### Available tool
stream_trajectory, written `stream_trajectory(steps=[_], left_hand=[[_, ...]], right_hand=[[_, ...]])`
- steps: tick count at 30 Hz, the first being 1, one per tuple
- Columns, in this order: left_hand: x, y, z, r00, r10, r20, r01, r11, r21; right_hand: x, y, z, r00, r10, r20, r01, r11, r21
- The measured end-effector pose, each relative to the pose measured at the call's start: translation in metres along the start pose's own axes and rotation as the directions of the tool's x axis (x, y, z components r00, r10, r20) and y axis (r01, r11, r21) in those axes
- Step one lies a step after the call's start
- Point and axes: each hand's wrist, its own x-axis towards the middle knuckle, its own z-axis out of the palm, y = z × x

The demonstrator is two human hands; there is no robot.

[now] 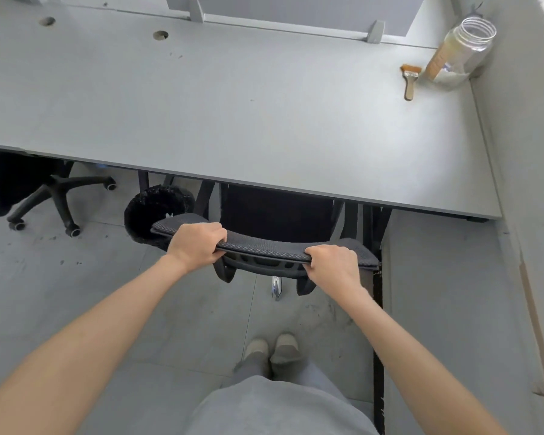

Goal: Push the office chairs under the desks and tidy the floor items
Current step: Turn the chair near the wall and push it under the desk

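Here the left hand [198,243] and right hand [330,265] both grip the chair [264,246] top, at six o'clock of the bench [233,114].

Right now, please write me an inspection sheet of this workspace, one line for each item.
Surface: grey desk, marked with small dark specks.
Job's things: office chair with its seat under the desk; second chair at left, partly under.
Clutter: clear jar and paintbrush on the desk; black bin on the floor.
Hands: left hand and right hand grip the chair's top edge.
Cables: nothing seen.
Surroundings: grey divider panel; stained floor.
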Motion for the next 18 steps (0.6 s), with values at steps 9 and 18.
stream_trajectory(steps=[9,18], left_hand=[[0.046,0.003,0.001,1.0,0.009,0.023,-0.007,0.998,-0.069],[0.06,0.018,0.006,0.965,0.026,-0.259,-0.09,0.967,-0.239]], right_hand=[[0.024,0.034,-0.014,0.973,-0.082,-0.213,0.102,0.991,0.085],[0.025,0.084,-0.008,0.84,-0.108,-0.532,0.196,0.974,0.111]])
